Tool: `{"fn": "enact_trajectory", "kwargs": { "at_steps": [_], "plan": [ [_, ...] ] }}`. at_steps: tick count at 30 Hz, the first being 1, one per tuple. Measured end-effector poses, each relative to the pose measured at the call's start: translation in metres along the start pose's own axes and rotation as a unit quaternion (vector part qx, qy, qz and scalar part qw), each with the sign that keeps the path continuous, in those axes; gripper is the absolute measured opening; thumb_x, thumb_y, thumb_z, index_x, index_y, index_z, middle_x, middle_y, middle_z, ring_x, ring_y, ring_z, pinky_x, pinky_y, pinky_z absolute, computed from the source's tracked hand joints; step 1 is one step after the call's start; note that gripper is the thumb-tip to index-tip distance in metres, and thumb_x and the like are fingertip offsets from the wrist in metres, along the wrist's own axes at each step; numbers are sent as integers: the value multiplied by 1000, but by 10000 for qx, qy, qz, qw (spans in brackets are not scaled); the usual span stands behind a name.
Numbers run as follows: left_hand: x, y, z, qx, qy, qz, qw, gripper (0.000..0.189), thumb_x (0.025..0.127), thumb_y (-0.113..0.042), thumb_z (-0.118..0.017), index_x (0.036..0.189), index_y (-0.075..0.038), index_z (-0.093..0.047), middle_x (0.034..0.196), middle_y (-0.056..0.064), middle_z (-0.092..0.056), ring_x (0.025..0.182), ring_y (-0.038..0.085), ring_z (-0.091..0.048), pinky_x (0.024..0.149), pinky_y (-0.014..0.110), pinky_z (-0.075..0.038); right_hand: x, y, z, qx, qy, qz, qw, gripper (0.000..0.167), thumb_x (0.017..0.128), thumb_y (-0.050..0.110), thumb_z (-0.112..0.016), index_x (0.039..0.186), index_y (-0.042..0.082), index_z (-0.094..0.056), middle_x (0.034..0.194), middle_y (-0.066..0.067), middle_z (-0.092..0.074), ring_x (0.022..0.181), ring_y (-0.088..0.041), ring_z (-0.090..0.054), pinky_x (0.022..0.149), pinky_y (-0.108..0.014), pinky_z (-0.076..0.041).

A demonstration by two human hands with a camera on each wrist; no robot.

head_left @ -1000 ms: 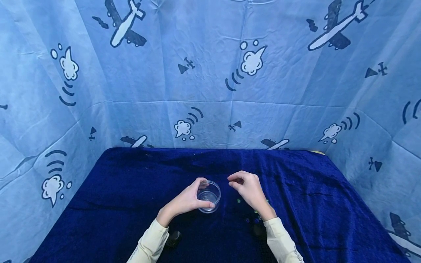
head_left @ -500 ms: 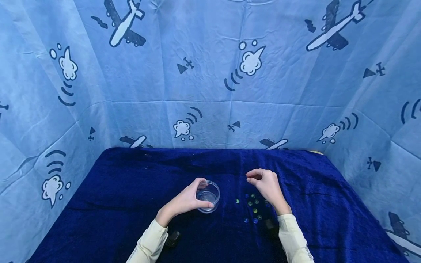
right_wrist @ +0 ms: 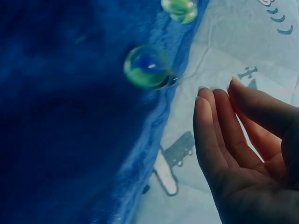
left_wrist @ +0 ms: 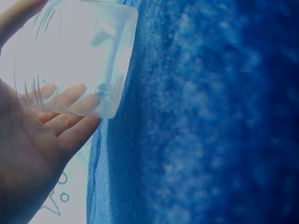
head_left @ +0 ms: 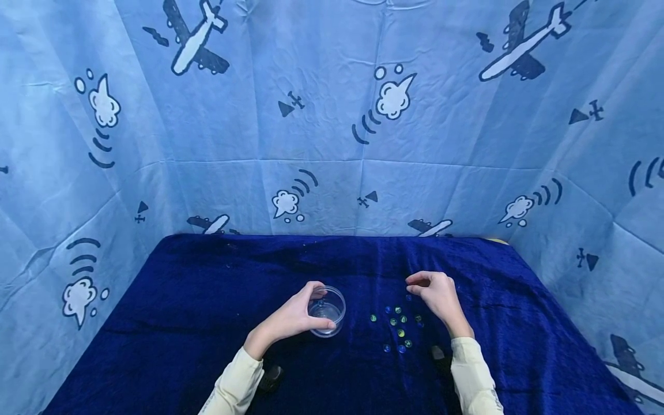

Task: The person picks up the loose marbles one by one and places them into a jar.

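1. Got a clear plastic cup in the left hand, thumb and fingers curled snugly around its wall, mouth up toward the head camera.
2. Worth checking the left wrist view for a glass marble inside the cup, down by the base. Pretty hard to pick out from the head view. Can't tell about contact between base and cloth.
3. Next, rightward: loose scatter of glass marbles on navy velvet cloth, between the hands but way nearer the right. Round, so no long axis to match.
4. Key bit: blue marble just bodyward of the right fingertips.
5. As for the right hand, fingers bunched, thumb close, only a narrow gap with nothing visible in it. In the right wrist view, clear space between fingertips and a green-and-blue marble; not readable from the head view. Can't say if same as the blue one.
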State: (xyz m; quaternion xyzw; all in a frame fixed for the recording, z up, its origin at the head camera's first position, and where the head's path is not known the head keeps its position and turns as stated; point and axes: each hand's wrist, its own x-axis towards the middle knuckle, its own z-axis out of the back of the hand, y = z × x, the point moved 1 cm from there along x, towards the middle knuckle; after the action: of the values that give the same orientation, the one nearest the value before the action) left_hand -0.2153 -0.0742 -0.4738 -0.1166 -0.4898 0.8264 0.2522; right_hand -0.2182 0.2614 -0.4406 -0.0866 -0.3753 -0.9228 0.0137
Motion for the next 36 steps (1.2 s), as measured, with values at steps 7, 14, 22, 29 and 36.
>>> {"fn": "enact_trajectory", "kwargs": {
  "at_steps": [7,14,22,29,36],
  "plan": [
    [0,-1,2,-61,36,57,10000,86,84,-35,-86,148,-1,-41,147,19,-55,138,32,-51,115,50,-38,0,-6,0,-60,305,-103,9995,10,86,-1,-79,96,-4,-77,93,-15,-77,85,-29,-72,70,-37,-53],
    [2,-2,6,-75,67,83,9999,86,84,-35,-86,148,0,-41,146,18,-55,138,32,-51,115,50,-38,3,-9,0,-14,515,-251,9984,13,85,-1,-80,97,-5,-77,93,-15,-76,81,-26,-72,67,-35,-55],
    [5,-2,10,-92,119,80,9999,85,84,-36,-86,147,-1,-41,146,18,-55,138,33,-51,115,50,-38,4,-9,1,113,767,-463,9959,14,86,-2,-79,99,-4,-77,94,-15,-76,82,-25,-72,72,-42,-58],
    [3,-4,10,-40,91,57,9999,85,84,-36,-86,147,0,-41,146,19,-55,137,33,-52,115,50,-39,3,-12,-3,101,793,-168,9967,14,81,-6,-80,95,-4,-77,88,-12,-76,79,-22,-72,69,-34,-56],
    [1,-5,9,-106,116,167,9997,85,85,-37,-85,148,-1,-41,147,17,-55,138,33,-51,115,51,-39,3,-12,-7,25,896,23,9960,10,82,-9,-79,90,-3,-75,84,-9,-74,76,-19,-69,68,-33,-55]
  ]
}}
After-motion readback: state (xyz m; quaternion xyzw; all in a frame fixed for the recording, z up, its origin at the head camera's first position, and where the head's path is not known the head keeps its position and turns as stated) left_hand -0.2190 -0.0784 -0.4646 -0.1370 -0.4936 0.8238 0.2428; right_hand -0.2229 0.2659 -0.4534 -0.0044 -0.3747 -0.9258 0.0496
